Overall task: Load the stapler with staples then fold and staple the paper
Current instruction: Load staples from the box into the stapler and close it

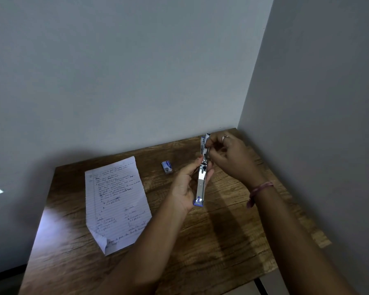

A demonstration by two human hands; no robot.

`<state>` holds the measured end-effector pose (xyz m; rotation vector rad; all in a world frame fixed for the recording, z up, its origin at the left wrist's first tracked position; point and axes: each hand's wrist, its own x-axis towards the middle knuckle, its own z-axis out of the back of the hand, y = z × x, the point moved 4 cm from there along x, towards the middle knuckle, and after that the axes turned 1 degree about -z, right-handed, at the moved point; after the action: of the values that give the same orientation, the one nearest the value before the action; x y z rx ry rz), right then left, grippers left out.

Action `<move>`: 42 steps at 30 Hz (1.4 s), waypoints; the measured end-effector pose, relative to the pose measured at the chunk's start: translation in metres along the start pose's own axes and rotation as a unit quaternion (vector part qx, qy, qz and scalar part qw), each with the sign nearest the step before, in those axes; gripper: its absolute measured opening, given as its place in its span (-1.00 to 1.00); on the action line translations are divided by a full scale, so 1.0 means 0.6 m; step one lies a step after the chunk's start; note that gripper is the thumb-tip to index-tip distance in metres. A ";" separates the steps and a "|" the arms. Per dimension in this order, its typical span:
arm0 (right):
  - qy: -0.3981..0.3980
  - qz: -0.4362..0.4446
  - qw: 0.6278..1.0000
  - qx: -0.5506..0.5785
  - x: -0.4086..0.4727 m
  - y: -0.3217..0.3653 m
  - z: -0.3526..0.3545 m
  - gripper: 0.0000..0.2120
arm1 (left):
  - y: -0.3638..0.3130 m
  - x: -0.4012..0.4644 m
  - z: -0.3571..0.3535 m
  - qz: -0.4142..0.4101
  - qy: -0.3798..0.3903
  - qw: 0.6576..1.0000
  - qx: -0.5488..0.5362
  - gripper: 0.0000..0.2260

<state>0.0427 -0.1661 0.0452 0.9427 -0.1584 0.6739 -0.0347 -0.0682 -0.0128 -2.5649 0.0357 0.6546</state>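
Opened stapler (201, 179) held upright; staple box (167, 167) beside flat handwritten paper (116, 201).

Dark brown wood-grain table top (200, 241) w/ darker streaks. White ruled paper sheet (115, 201), dark handwriting on it. Silver metal stapler (201, 184) w/ blue-purple ends. Small blue-and-white staple box (167, 166). Pink wrist band (258, 191). Pale grey walls (136, 71).

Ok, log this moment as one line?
stage: loading | left hand: holds open stapler | right hand: fingers at its top | paper: flat, unfolded

Shiny metal stapler (201, 184), matt lined paper (115, 201), grained wood table (222, 241)
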 end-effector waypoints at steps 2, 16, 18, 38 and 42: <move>0.000 0.004 1.000 0.002 -0.003 0.001 -0.005 -0.86 | -0.001 0.001 0.002 -0.001 -0.005 1.000 0.004 -0.85; 0.014 -0.011 0.999 -0.040 -0.002 0.007 -0.011 -0.86 | -0.001 0.007 0.007 -0.033 -0.032 0.999 0.014 -0.91; 0.007 -0.017 0.999 -0.034 -0.005 0.005 -0.016 -0.87 | -0.001 0.009 0.008 -0.034 -0.035 0.999 0.006 -0.92; -0.076 0.005 0.996 0.043 -0.031 0.004 -0.007 -0.79 | -0.002 0.007 0.008 -0.030 -0.023 0.999 -0.010 -0.85; -0.076 0.010 0.997 0.029 -0.029 0.002 -0.009 -0.83 | 0.001 0.008 0.010 -0.035 -0.034 0.999 0.004 -0.84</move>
<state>0.0276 -0.1692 0.0359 1.0496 -0.2841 0.6280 -0.0336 -0.0656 -0.0200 -2.5221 -0.0740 0.7118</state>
